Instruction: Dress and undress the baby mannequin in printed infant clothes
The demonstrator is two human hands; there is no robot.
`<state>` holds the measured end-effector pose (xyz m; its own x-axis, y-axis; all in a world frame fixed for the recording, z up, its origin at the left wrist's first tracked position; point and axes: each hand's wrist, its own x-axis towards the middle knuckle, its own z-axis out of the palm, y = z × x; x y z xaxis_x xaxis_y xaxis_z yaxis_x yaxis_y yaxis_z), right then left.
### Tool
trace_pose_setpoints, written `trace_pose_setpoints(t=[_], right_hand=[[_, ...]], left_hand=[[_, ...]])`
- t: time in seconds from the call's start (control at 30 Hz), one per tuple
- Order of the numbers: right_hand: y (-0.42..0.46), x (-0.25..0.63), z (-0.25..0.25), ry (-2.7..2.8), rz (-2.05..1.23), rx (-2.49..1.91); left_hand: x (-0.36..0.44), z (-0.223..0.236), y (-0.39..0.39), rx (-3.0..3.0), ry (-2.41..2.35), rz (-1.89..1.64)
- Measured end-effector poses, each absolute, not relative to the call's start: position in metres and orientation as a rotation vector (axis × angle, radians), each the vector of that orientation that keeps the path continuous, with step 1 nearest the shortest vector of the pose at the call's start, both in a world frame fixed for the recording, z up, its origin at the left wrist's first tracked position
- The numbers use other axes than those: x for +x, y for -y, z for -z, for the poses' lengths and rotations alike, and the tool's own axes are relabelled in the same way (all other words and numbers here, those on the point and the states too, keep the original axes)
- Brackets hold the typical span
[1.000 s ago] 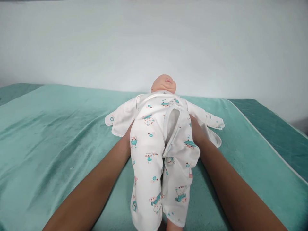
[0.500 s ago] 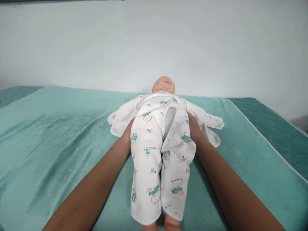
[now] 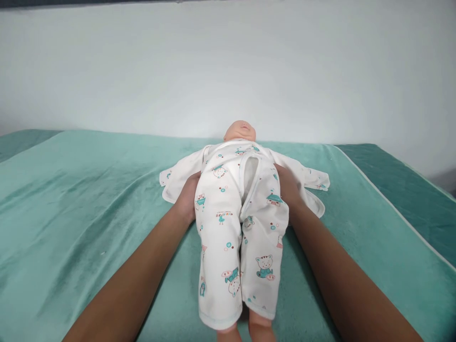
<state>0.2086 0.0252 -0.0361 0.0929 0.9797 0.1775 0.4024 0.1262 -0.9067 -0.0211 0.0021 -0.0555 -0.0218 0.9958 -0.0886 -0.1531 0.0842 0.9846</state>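
A baby doll (image 3: 240,131) lies on its back, head toward the wall and bare feet toward me. It wears a white printed long-sleeved top (image 3: 188,166) and matching open-crotch trousers (image 3: 219,237); the split shows at the front. My left hand (image 3: 188,194) grips the doll's left-of-picture hip, its fingers hidden behind the trousers. At the opposite hip my right hand (image 3: 288,187) holds on the same way, fingers out of sight beneath the doll. Both sleeves spread outward, and the doll's hands do not show.
A light green cloth (image 3: 107,190) with some wrinkles covers the surface under the doll. Darker green fabric (image 3: 402,190) shows past its pale edge at right and at the far left. A plain whitish wall (image 3: 228,61) rises behind the doll's head.
The doll's head and upper body sit slightly lower in view, and its legs have shifted a little to the right. My left hand shows more beside the hip. Both hands stay at the hips.
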Motion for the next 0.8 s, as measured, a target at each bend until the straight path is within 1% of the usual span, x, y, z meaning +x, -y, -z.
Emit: trace_pose_setpoints(t=[0.1,0.2,0.37,0.47,0.53,0.67,0.8], right_hand=[[-0.026,0.209,0.04,1.391,-0.791,-1.451],[-0.027,0.211,0.046,1.273,-0.731,-1.415],[-0.031,0.215,0.049,1.294,-0.414,-1.411],[-0.037,0.214,0.046,1.357,-0.304,-1.368],[-0.043,0.213,0.046,1.389,-0.334,-1.283],[-0.058,0.209,0.045,1.369,-0.602,-1.16],[-0.071,0.208,0.039,1.46,-0.613,-1.213]], left_hand=[[-0.023,0.053,0.0,0.969,-1.103,-1.303],[-0.025,0.051,0.001,1.066,-1.211,-1.37],[-0.028,0.05,-0.008,1.342,-1.452,-1.518],[-0.031,0.045,-0.022,1.535,-1.551,-1.586],[-0.032,0.042,-0.036,1.627,-1.519,-1.585],[-0.031,0.036,-0.065,1.496,-1.37,-1.416],[-0.027,0.027,-0.079,1.402,-1.328,-1.238]])
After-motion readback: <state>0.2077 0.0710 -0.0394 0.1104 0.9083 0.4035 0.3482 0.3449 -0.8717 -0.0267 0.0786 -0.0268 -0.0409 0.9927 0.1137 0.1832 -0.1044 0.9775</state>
